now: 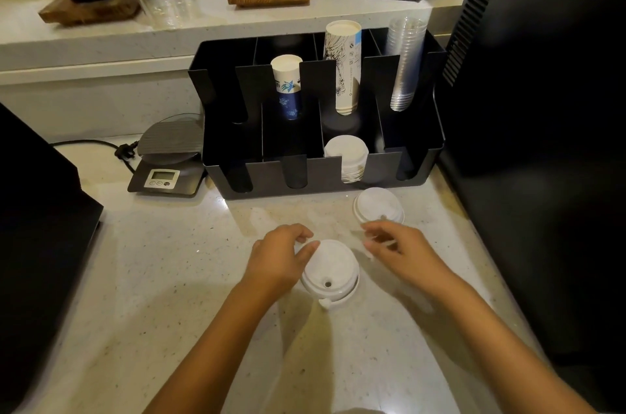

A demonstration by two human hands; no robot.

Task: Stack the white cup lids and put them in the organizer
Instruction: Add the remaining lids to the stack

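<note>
Near lids: a short stack of white cup lids (330, 273) sits on the counter (162, 264) near the person; its layers look slightly out of line, with a tab sticking out at the near edge.
Far lid: a single lid (378, 205) lies to the right and further off, just in front of the organizer (318, 173).
Filed lids: a stack of lids (346, 156) already stands in the organizer's near row, third slot from the left.
Left hand (283, 254): loosely open, fingertips touching the left rim of the near stack, not clamped on it.
Right hand (394, 244): blurred, fingers partly curled, between the two lids and near the far one; I cannot tell whether it pinches anything.
Step, as I judge it: gathering the loose lids into one stack.
Risk: the uneven stack may skew or slide if lifted by one rim.
Risk: a crooked stack could catch on the slot's edges.
</note>
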